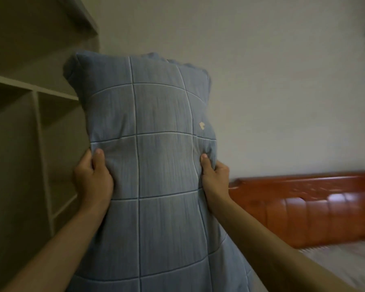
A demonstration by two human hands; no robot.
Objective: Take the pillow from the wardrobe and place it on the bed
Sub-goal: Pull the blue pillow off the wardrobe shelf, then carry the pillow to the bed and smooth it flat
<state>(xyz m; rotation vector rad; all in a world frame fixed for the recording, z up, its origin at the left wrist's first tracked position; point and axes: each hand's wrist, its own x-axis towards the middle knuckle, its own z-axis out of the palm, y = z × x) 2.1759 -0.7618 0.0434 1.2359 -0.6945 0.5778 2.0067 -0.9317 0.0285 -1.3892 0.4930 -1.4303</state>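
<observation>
At the far left I see the wardrobe (36, 127), its pale shelves and upright dividers open toward me, the compartments dim. Just right of it, my left hand (93, 178) grips the left edge of the pillow (156, 154), thumb pressed onto the front face and the other fingers wrapped behind the edge, out of sight. The pillow fills the middle of my view: blue, crossed by a grid of light and dark lines, with a small pale mark near its right side. I hold it upright in the air, long side vertical, clear of the shelves and in front of the plain wall (272, 70). My right hand (214, 175) pinches the pillow's right edge the same way, thumb on the front, fabric bunched under it. Farther right and lower down stands the bed (350, 264), its glossy reddish-brown headboard (314, 211) against the wall and light bedding below; the pillow is not on it.
</observation>
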